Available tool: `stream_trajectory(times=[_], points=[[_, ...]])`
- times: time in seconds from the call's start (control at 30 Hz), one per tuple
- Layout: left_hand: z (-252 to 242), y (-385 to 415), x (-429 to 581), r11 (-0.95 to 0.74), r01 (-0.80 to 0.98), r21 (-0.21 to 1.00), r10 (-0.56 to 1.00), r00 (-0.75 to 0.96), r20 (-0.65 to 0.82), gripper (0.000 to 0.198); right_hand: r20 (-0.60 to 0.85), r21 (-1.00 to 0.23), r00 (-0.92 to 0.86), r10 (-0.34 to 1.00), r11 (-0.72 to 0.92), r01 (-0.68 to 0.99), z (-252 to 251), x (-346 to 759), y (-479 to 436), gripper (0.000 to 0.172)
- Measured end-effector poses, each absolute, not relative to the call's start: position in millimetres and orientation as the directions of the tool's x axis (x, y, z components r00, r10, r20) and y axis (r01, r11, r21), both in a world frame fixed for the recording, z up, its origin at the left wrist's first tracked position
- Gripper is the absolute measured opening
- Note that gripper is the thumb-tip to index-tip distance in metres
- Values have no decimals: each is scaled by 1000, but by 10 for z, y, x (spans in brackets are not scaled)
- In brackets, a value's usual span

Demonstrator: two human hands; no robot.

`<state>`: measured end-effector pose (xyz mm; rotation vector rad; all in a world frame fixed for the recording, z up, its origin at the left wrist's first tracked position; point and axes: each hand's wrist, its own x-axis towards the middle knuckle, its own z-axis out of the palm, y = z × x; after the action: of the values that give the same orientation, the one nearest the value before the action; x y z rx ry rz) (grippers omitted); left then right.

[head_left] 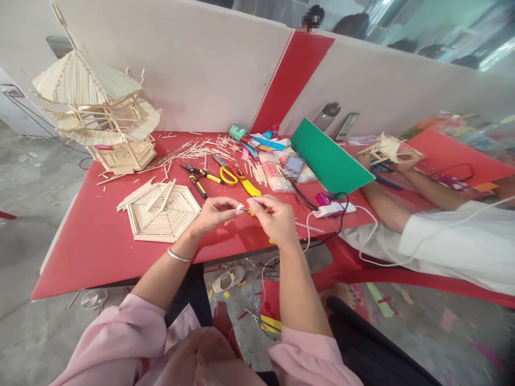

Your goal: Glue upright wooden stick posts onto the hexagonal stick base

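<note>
My left hand (219,212) is closed, pinching a small pale wooden stick piece (240,207) between thumb and fingers. Against that piece points the thin metal shaft of a yellow-handled tool (251,212), gripped in my right hand (277,217); most of its handle is hidden by my fingers. Both hands meet above the front edge of the red table (96,257). Left of them lies a flat polygonal panel of wooden sticks (177,206), with loose sticks on top. Pliers (197,182) with black-and-yellow handles and yellow-handled scissors (227,174) lie just beyond my hands.
A tiered stick pavilion (92,91) stands at the back left. Loose sticks (201,150), a yellow utility knife (250,186), bagged sticks (276,171) and a green board (328,158) lie farther back. A power strip (333,209) trails cables. At right, another person's hands (408,161) hold a small stick model.
</note>
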<state>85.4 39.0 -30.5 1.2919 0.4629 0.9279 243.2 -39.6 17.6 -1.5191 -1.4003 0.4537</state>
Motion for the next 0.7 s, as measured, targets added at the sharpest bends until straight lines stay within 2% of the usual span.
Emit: stream_trajectory(times=[0.2, 0.5, 0.7], points=[[-285, 391, 842, -35, -299, 954, 790, 576, 209, 27, 133, -833, 26, 991, 98, 544, 438, 2512, -305, 19], [-270, 404, 818, -84, -279, 957, 747, 617, 246, 27, -22, -747, -45, 999, 14, 665, 644, 2569, -198, 20], [-242, 407, 800, -154, -244, 957, 719, 636, 278, 25, -89, -724, -64, 994, -20, 690, 694, 2588, -191, 21]])
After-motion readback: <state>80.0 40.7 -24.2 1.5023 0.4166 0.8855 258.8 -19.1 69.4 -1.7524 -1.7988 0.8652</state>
